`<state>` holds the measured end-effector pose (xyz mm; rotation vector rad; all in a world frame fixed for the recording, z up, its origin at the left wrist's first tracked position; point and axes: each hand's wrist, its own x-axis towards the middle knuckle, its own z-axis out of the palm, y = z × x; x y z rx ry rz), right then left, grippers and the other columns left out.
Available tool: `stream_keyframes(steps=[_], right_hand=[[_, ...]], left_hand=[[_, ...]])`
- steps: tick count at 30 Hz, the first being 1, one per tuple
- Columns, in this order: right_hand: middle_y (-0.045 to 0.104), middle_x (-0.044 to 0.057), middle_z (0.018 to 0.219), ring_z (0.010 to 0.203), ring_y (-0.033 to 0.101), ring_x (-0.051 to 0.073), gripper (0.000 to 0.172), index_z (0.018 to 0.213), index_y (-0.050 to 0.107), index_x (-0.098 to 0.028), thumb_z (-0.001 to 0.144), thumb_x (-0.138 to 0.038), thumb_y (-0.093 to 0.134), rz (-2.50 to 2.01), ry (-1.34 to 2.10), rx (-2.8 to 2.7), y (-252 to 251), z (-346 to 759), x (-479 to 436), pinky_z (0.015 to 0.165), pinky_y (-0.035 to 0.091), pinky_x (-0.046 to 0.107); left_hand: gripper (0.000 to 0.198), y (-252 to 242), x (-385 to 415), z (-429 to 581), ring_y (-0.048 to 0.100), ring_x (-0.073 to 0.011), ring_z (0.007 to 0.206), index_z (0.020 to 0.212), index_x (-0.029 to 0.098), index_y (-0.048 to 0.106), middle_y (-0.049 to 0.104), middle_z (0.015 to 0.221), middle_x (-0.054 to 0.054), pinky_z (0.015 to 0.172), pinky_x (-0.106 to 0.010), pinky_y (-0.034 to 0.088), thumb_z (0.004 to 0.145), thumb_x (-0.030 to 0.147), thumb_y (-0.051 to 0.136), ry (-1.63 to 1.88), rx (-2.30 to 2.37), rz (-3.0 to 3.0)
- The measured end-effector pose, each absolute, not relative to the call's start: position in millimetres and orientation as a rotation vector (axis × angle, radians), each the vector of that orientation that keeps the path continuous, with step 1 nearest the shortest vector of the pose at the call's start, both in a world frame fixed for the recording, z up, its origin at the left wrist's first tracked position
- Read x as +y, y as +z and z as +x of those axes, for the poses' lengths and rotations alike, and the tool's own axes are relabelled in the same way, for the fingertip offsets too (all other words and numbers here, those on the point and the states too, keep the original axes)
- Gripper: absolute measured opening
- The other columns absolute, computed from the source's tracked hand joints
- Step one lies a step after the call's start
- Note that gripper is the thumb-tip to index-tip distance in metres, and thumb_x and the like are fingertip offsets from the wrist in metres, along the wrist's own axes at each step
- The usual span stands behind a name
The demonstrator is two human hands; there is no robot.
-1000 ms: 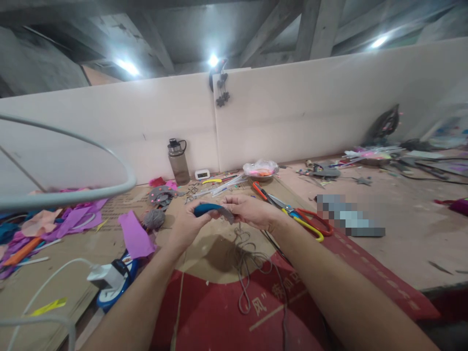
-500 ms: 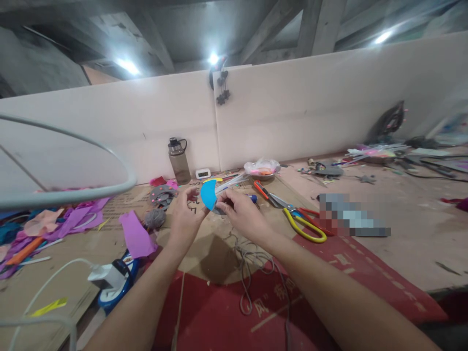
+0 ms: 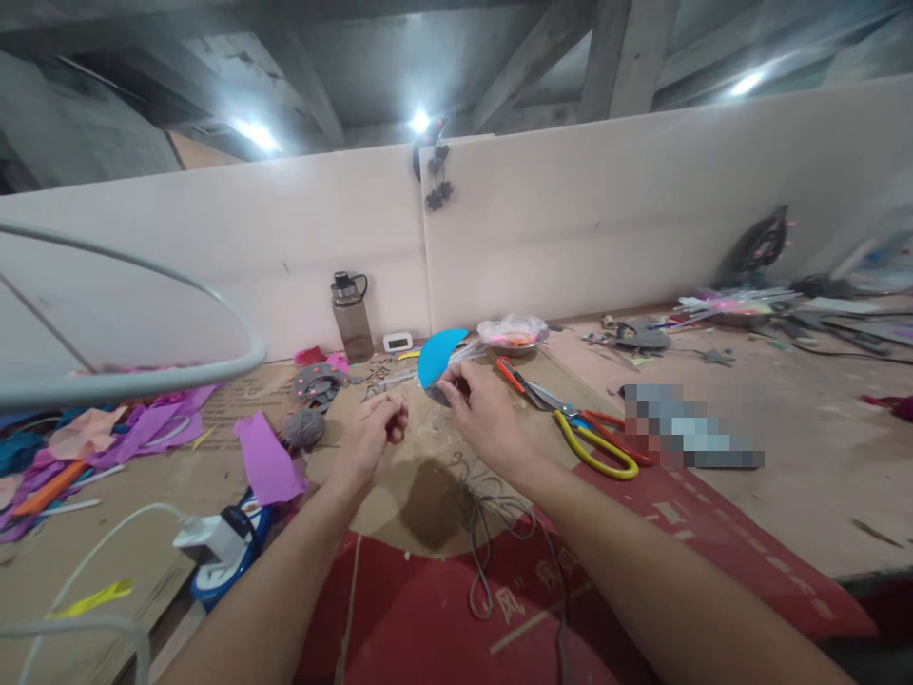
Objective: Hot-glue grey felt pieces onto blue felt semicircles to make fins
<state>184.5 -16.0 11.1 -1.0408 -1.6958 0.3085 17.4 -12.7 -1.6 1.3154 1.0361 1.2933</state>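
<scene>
From the remote station I log the right hand (image 3: 481, 404) pinching the blue crescent (image 3: 437, 357) by its lower end above the cardboard (image 3: 381, 499), the left hand (image 3: 378, 423) loosely curled, contents I cannot tell; single-ended, the piece could twist or drop should that pinch slacken.

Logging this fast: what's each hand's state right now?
Left hand: curled closed, nothing visible in it.
Right hand: closed, holding the blue curved piece.
</scene>
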Motion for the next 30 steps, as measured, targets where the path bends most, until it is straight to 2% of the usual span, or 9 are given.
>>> stream_keyframes(steps=[4, 6, 8, 10, 12, 14, 23, 30], right_hand=[[0.057, 0.003, 0.077, 0.073, 0.050, 0.017, 0.012, 0.075, 0.049, -0.020, 0.085, -0.027, 0.047, -1.042, 0.336, -1.672, 10, 184, -15, 0.068, 0.035, 0.030], [0.057, 0.003, 0.076, 0.072, 0.049, 0.016, 0.013, 0.075, 0.050, -0.020, 0.085, -0.027, 0.046, -1.039, 0.365, -1.655, 9, 183, -15, 0.067, 0.035, 0.029], [0.056, 0.002, 0.075, 0.070, 0.049, 0.016, 0.013, 0.074, 0.050, -0.020, 0.084, -0.027, 0.047, -1.032, 0.395, -1.634, 9, 183, -14, 0.066, 0.035, 0.029], [0.055, 0.002, 0.074, 0.069, 0.048, 0.015, 0.014, 0.074, 0.049, -0.020, 0.084, -0.028, 0.047, -1.023, 0.424, -1.616, 9, 183, -14, 0.065, 0.035, 0.028], [0.055, 0.001, 0.073, 0.067, 0.047, 0.015, 0.014, 0.073, 0.049, -0.020, 0.084, -0.029, 0.046, -1.014, 0.450, -1.597, 10, 185, -13, 0.064, 0.035, 0.028], [0.054, 0.001, 0.072, 0.066, 0.046, 0.015, 0.015, 0.072, 0.048, -0.020, 0.083, -0.030, 0.046, -1.015, 0.460, -1.567, 13, 188, -12, 0.064, 0.035, 0.028], [0.050, -0.001, 0.069, 0.064, 0.044, 0.014, 0.018, 0.071, 0.047, -0.020, 0.083, -0.034, 0.046, -1.022, 0.447, -1.464, 13, 204, 4, 0.063, 0.035, 0.028], [0.050, -0.001, 0.069, 0.064, 0.044, 0.014, 0.020, 0.070, 0.048, -0.020, 0.082, -0.036, 0.046, -1.027, 0.454, -1.458, 12, 203, 6, 0.063, 0.034, 0.028]], left_hand=[[0.029, -7, -12, 17, 0.023, -0.0061, 0.041, 0.054, 0.019, 0.034, 0.032, 0.048, 0.006, 0.042, -0.021, 0.016, 0.076, 0.033, 0.047, 1.322, 1.047, 1.335], [0.033, -7, -12, 17, 0.021, -0.0062, 0.041, 0.053, 0.019, 0.032, 0.030, 0.047, 0.007, 0.042, -0.022, 0.016, 0.077, 0.037, 0.048, 1.318, 1.086, 1.384], [0.036, -5, -13, 18, 0.027, -0.0067, 0.042, 0.053, 0.019, 0.037, 0.035, 0.048, 0.006, 0.043, -0.022, 0.020, 0.079, 0.041, 0.048, 1.320, 1.109, 1.446], [0.034, -3, -15, 19, 0.037, -0.0078, 0.047, 0.058, 0.018, 0.048, 0.045, 0.054, 0.003, 0.048, -0.022, 0.028, 0.079, 0.044, 0.049, 1.313, 1.109, 1.514], [0.026, -1, -17, 21, 0.045, -0.0090, 0.055, 0.067, 0.017, 0.057, 0.052, 0.061, 0.002, 0.055, -0.022, 0.035, 0.077, 0.040, 0.055, 1.307, 1.098, 1.564], [0.018, -1, -17, 22, 0.048, -0.0096, 0.058, 0.073, 0.016, 0.059, 0.054, 0.063, 0.002, 0.059, -0.023, 0.038, 0.072, 0.034, 0.061, 1.333, 1.102, 1.566], [0.013, -9, -6, 16, 0.042, -0.0068, 0.049, 0.069, 0.018, 0.049, 0.048, 0.056, 0.007, 0.052, -0.021, 0.032, 0.067, 0.021, 0.061, 1.500, 1.094, 1.427], [0.021, -4, -6, 11, 0.042, -0.0067, 0.047, 0.067, 0.017, 0.050, 0.048, 0.052, 0.006, 0.050, -0.021, 0.031, 0.068, 0.031, 0.065, 1.511, 1.117, 1.446]])
